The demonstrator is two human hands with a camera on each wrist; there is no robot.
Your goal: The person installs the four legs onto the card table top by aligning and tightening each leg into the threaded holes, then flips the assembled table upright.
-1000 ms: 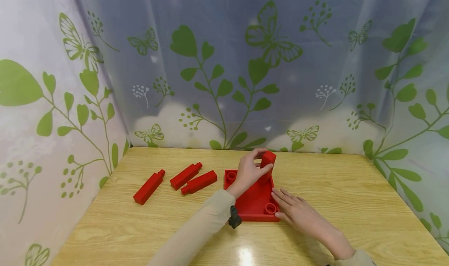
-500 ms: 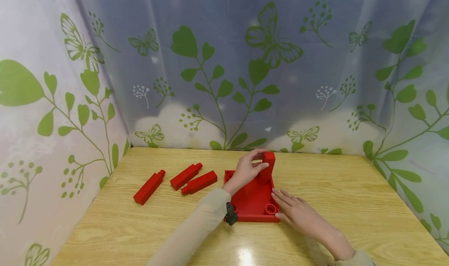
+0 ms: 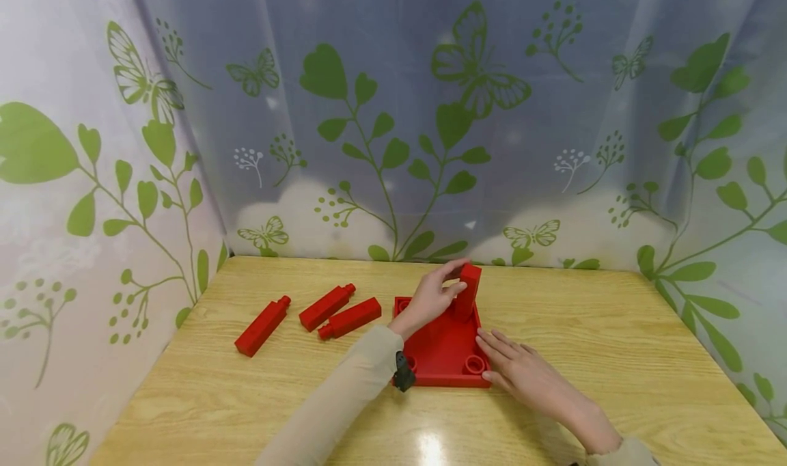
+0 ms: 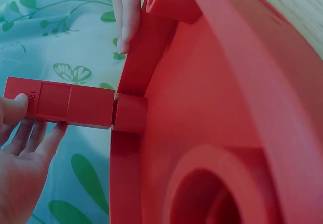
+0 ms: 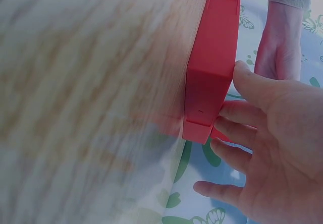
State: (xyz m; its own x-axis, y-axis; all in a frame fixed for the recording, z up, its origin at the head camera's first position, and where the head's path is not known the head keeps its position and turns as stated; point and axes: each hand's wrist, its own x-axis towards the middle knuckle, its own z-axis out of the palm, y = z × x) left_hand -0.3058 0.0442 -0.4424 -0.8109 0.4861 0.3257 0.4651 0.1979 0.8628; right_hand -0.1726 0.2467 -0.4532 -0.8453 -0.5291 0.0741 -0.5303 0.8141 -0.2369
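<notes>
A shallow red square tabletop piece [image 3: 439, 348], its rim facing up, has round sockets in its corners. On the back right socket [image 4: 132, 114] stands a red square leg [image 3: 470, 292], upright, with a thin dark gap at the joint in the left wrist view. Thumb and fingers of my left hand [image 3: 429, 298] pinch the leg near its free end. My right hand [image 3: 525, 376] lies against the right side of the tabletop piece, fingers extended along its rim. The thumb is by the front right corner, beside a bare socket [image 3: 475, 365].
Three more red legs with round pegs lie to the left on the wooden table: one leg [image 3: 263, 326] farthest left, another leg [image 3: 327, 307] at the back, and a third leg [image 3: 350, 318] nearest the tabletop piece. A patterned curtain [image 3: 369, 145] hangs behind the table.
My left hand has shifted slightly left around the leg, and the leg has turned and stands straighter. My right hand has stayed in place.
</notes>
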